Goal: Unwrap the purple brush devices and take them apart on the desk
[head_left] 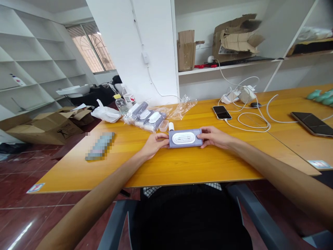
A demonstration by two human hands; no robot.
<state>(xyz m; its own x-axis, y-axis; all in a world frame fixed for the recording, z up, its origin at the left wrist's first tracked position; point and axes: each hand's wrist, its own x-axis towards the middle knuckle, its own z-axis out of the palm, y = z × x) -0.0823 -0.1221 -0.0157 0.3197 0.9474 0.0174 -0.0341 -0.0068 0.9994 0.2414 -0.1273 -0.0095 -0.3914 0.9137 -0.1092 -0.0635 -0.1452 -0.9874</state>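
Note:
A purple-grey rectangular case (183,146) with a white, dotted oval panel on its upper face is held just over or on the table; I cannot tell whether it touches. My left hand (154,145) pinches its left end. At the opposite end my right hand (211,138) grips it, thumb on the upper face. Just behind the case stand a small white cylindrical bottle (171,126) and a shallow clear cup (163,125). Similar purple-grey and white pieces (148,116) lie in clear plastic wrap farther back on the left.
On the wooden table (156,170) are a phone (222,113) with white cables and chargers, a dark tablet-like device (312,123), and a blurred-out item (100,146). Bottles (121,104) and a white plastic bag (106,111) stand at the back left. Cardboard boxes (49,126) lie on the floor.

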